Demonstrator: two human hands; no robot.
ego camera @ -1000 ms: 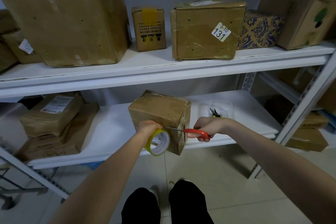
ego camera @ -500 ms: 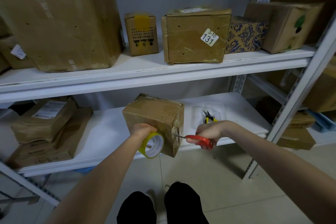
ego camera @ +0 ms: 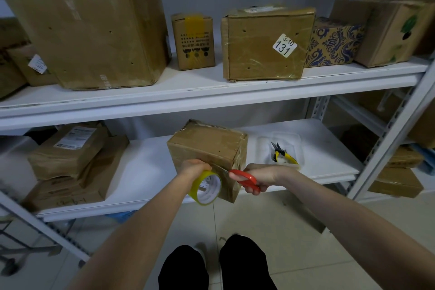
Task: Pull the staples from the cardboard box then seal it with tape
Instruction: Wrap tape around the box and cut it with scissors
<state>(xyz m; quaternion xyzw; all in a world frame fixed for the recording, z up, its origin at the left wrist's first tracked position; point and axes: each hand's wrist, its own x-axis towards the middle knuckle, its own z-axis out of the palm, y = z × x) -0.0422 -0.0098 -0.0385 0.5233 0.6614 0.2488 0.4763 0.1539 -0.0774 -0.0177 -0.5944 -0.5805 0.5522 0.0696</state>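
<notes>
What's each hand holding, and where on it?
The left hand grips the tape roll by its upper rim; right hand holds red scissors by the handles.

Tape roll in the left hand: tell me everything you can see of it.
The tape roll is a ring of yellowish see-through tape wound on a white core with dark print inside. It stands on edge, its hole facing the camera. The left hand grips its top, holding it at the front of the cardboard box, at the front edge of the shelf. The red scissors, in the right hand, point at it from the right.
</notes>
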